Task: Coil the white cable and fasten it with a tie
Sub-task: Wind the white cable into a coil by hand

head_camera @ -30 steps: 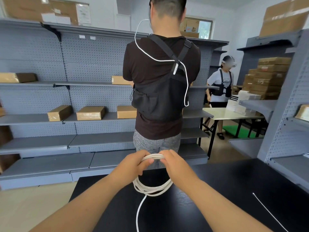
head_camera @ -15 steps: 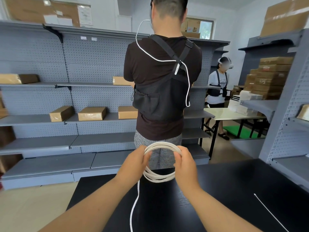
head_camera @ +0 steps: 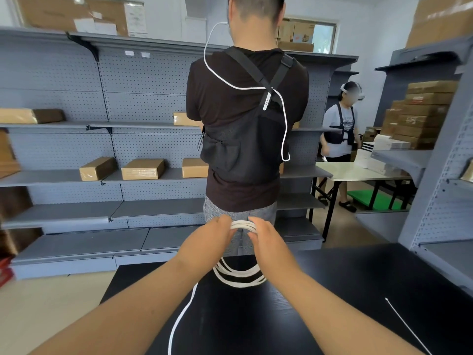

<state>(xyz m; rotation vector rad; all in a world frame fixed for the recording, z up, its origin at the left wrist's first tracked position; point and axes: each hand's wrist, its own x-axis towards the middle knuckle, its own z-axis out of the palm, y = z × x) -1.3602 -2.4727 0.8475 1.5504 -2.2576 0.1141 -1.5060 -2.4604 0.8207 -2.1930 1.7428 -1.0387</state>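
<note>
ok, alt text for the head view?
The left hand and right hand grip the top of a coiled white cable above a black table, loose end trailing toward the camera. A thin white tie lies on the table at right; a person stands beyond, back turned.

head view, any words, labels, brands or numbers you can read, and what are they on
No text here can be read.
top-shelf box labels: too blurred to read.
shelf-edge tags: too small to read.
Print on the far person's shirt: blurred.
Labels on the stacked boxes at the right: blurred.
The white cable: no markings visible.
</note>
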